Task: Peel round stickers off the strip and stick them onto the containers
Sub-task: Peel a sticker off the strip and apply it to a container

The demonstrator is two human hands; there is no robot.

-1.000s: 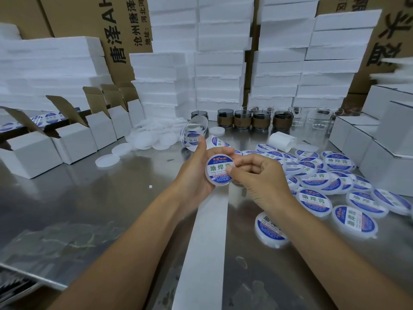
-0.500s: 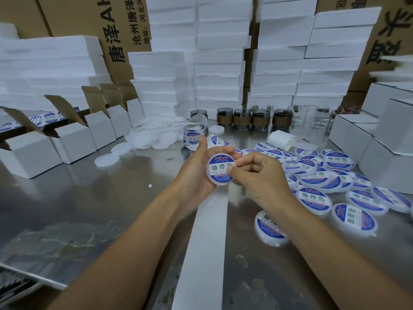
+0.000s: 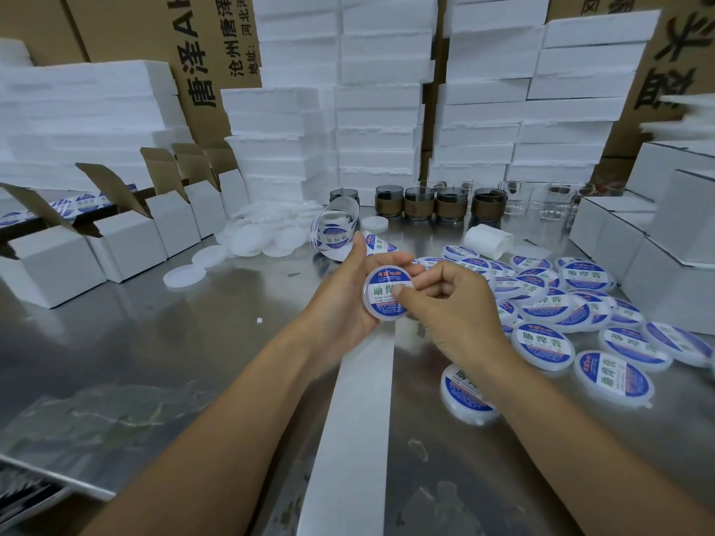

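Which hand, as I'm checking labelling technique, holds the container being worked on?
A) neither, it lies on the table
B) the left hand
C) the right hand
B: the left hand has its fingers wrapped round the container, while the right hand presses its thumb on the sticker.

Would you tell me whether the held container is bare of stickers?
No, the container in the left hand carries a blue round sticker.

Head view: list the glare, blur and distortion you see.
Head view: soft glare and hazy reflections spread across the steel table; wide-angle distortion tilts the foam stacks outward near the edges; the foam at far right is smeared; the container in the left hand is sharp.
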